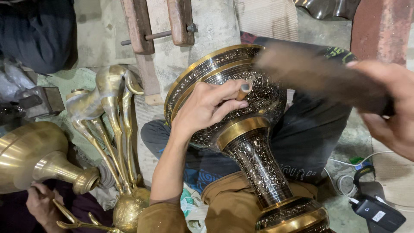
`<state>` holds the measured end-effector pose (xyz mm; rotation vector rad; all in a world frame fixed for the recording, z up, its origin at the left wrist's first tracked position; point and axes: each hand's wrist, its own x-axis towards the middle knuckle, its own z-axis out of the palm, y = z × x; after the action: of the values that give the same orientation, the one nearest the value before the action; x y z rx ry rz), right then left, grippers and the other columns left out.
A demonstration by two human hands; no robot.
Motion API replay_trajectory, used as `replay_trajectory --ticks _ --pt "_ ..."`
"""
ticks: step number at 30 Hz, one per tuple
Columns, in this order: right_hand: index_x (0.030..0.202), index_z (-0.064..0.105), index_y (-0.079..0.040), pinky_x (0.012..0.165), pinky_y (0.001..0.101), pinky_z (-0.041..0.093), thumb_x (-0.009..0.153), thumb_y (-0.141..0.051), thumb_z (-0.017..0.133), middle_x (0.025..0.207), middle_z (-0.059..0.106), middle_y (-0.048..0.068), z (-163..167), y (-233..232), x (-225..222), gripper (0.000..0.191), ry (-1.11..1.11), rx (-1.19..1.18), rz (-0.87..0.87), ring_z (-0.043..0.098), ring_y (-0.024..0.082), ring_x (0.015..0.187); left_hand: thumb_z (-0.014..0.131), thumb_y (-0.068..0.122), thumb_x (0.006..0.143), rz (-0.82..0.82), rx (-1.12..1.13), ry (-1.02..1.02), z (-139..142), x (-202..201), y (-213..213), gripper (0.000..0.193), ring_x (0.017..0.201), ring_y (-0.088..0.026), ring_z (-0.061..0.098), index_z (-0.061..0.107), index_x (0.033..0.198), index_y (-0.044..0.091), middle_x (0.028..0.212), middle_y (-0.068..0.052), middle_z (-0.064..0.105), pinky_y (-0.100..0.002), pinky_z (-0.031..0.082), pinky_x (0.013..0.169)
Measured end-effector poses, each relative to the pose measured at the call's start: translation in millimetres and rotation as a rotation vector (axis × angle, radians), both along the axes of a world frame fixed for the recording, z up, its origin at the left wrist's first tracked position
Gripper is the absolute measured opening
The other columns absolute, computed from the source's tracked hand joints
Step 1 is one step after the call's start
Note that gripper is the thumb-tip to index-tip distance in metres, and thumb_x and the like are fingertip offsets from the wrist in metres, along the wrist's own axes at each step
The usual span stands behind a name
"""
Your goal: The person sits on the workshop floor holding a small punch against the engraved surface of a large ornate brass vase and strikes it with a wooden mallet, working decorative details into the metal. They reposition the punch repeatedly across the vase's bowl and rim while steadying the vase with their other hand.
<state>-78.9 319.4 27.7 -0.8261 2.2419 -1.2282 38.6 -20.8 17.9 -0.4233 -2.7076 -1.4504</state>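
Soft, even light falls from above; bright glare streaks the brass vase [34, 155] at the left. The right hand [388, 108] and its wooden tool [319, 77] smear with motion blur; elsewhere focus is sharp.

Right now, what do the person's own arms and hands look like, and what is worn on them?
The left hand is bare: no glove, ring or watch. Its forearm is bare too, up to a tan-brown sleeve pushed back near the elbow. The right hand is also bare and ungloved; only the hand and wrist show, cut off by the picture edge, so any sleeve there is out of sight.
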Motion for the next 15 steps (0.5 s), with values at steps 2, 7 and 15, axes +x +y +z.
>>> replay_trajectory --ticks 2,7,15 --pt "0.146 0.052 -0.015 0.074 0.0333 0.055 0.071 0.013 0.069 0.103 0.064 0.009 0.5 -0.8 -1.4 0.082 0.325 0.413 0.145 0.068 0.021 0.079 0.077 0.016 0.097 -0.022 -0.014 0.006 0.8 -0.6 -0.3 0.030 0.054 -0.017 0.057 0.065 0.123 0.009 0.070 -0.002 0.063 -0.033 0.043 0.054" --pt "0.143 0.058 -0.014 0.073 0.0364 0.053 0.067 0.015 0.073 0.093 0.065 0.011 3.5 -2.7 -4.7 0.082 0.521 0.514 0.215 0.065 0.024 0.075 0.076 0.015 0.101 -0.020 0.002 0.006 2.2 -0.6 -1.2 0.030 0.060 -0.018 0.061 0.063 0.127 0.010 0.078 -0.003 0.065 -0.033 0.047 0.059" --pt "0.140 0.063 -0.010 0.072 0.0352 0.053 0.069 0.015 0.072 0.091 0.065 0.012 1.7 -2.3 1.1 0.076 0.503 0.485 0.141 0.066 0.024 0.078 0.079 0.012 0.098 0.023 0.014 0.021 0.4 1.3 1.0 0.037 0.062 -0.019 0.061 0.062 0.131 0.007 0.081 -0.005 0.069 -0.032 0.048 0.060"
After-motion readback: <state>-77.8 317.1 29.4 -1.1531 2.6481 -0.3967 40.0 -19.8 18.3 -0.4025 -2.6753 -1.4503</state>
